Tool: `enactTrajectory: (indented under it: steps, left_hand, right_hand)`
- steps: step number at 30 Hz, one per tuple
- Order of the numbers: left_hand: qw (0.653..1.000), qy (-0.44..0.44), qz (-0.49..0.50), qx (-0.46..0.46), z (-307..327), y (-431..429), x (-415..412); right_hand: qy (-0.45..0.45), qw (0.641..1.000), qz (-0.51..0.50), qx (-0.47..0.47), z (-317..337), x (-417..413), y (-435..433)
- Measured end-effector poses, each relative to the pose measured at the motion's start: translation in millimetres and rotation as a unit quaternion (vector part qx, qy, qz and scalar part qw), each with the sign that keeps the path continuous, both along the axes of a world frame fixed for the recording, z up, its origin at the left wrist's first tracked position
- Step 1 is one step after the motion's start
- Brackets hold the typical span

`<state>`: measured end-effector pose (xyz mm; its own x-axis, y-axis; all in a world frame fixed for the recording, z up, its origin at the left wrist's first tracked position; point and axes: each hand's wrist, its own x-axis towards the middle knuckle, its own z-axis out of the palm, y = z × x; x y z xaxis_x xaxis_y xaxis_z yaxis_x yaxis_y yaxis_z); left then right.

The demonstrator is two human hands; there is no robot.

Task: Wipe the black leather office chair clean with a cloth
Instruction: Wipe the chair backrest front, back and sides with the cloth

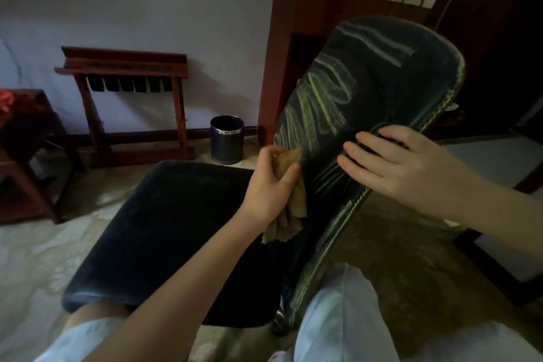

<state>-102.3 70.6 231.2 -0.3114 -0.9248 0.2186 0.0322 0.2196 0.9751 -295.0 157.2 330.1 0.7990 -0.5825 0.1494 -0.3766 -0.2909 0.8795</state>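
- The black leather office chair [296, 244] stands on the pale floor [26, 258], just in front of the person's knees.
- Its backrest [382, 73] tilts to the right and is streaked with yellow-green marks; its seat [164, 229] lies to the left.
- The left hand [270, 182] grips a bunched tan cloth [286, 222] against the backrest's lower left edge.
- The right hand [402, 164] lies flat on the backrest near its right edge, fingers straight.
- A dark wastebin [226, 139] stands by the wall behind the seat, between a wooden rack [126, 67] and a brown cabinet [291, 38].
- A side table [26, 179] stands at the left edge.
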Motion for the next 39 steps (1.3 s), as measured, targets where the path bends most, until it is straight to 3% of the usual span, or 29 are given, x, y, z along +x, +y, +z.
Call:
enactTrajectory:
  steps: [4,7,12,15,23,27,30,34,39]
  left_hand:
    - [0.978,-0.007,-0.010,-0.209,59.0,-12.3,-19.3]
    - [0.951,-0.006,-0.043,-0.305,87.1,-17.2,-42.9]
    - [0.941,-0.023,-0.077,-0.330,72.8,-17.3,-71.5]
    - [0.935,0.015,-0.031,-0.353,60.2,-18.9,-78.8]
    - [0.960,0.037,0.053,-0.273,24.2,-36.8,-90.8]
    - [0.977,0.004,0.063,-0.204,-1.6,-42.0,-82.5]
    - [0.992,-0.013,0.068,-0.102,-27.9,-39.0,-70.4]
    - [0.991,-0.103,0.078,-0.046,-50.3,-31.8,-58.7]
    - [0.994,-0.068,0.086,-0.003,-36.0,-26.4,-63.1]
  right_hand:
    - [0.004,1.000,0.010,-0.002,3.3,-2.6,-0.2]
    - [0.003,1.000,0.029,-0.004,1.5,-7.3,-4.3]
    - [-0.031,0.999,0.039,-0.013,-3.7,-14.6,-8.6]
    - [-0.046,0.998,0.036,-0.017,-7.6,-18.9,-12.6]
    - [-0.051,0.998,0.026,-0.021,-10.7,-35.4,-20.7]
    - [-0.055,0.998,0.023,-0.021,-8.2,-37.3,-22.6]
    - [-0.067,0.997,0.018,-0.018,-8.7,-38.1,-23.6]
    - [-0.078,0.997,0.010,-0.009,-7.0,-37.2,-23.1]
    - [-0.063,0.998,0.010,-0.008,-5.2,-38.7,-24.3]
